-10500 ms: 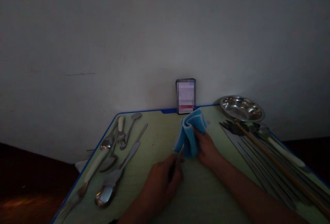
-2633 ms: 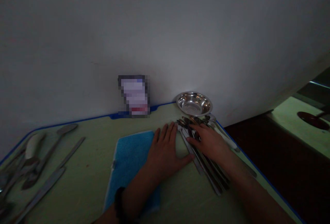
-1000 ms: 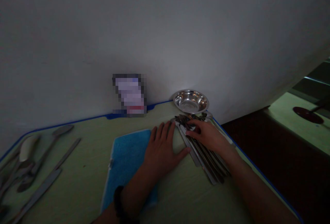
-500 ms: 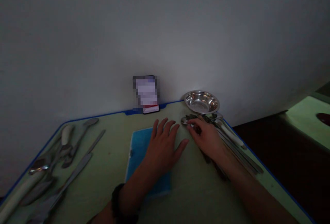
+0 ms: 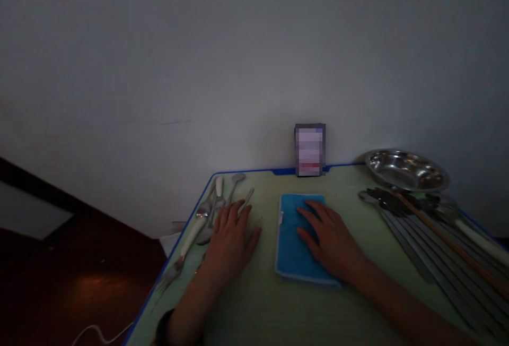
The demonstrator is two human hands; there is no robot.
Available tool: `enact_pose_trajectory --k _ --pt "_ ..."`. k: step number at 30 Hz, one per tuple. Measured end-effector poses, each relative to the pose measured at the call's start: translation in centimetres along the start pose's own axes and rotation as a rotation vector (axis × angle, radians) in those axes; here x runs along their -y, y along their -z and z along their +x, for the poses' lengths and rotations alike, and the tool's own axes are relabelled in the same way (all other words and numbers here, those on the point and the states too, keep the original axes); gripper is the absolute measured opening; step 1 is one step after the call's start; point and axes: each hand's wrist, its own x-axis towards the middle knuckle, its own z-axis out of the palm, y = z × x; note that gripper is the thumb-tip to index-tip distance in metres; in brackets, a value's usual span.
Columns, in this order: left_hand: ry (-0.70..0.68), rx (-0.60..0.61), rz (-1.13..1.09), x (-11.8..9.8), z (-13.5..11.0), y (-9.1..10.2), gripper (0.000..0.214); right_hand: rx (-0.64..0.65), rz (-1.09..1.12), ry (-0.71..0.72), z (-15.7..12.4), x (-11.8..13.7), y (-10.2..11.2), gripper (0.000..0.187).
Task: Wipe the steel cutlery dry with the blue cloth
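Observation:
My left hand (image 5: 228, 240), a dark band at its wrist, reaches over the left group of cutlery with its fingers apart. A spoon (image 5: 238, 178), a white-handled fork (image 5: 174, 270) and several other pieces lie around it, some partly hidden by the hand. Whether its fingertips touch any of them I cannot tell. My right hand (image 5: 334, 242) is spread over a folded blue cloth (image 5: 290, 253), holding nothing. To the right of that hand lies a bundle of long-handled cutlery (image 5: 413, 245), with a wooden stick (image 5: 429, 221) among it.
A shiny metal bowl (image 5: 405, 170) stands at the back right, close to the wall. A phone (image 5: 310, 149) with a blurred screen leans upright on the wall behind the cloth. The pale green table (image 5: 258, 303) has a blue edge. A white cable (image 5: 95, 328) lies at lower left.
The view has turned left. My left hand has gone from the cloth to the left cutlery. My right hand has left the right cutlery bundle, opened, and come over the cloth.

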Motion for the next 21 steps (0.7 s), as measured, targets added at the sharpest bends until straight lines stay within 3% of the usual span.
enact_pose_trajectory --k 5,11,21 --pt "0.098 0.034 0.068 1.6 0.0 0.2 0.035 -0.002 0.006 0.016 0.5 -0.4 -0.5 0.045" --pt "0.180 0.163 0.047 1.5 0.5 -0.4 0.033 0.005 -0.029 0.026 0.3 -1.0 -0.8 0.045" --pt "0.283 0.186 0.005 1.8 1.1 -0.2 0.024 -0.006 -0.035 0.062 0.5 -1.3 -0.9 0.044"
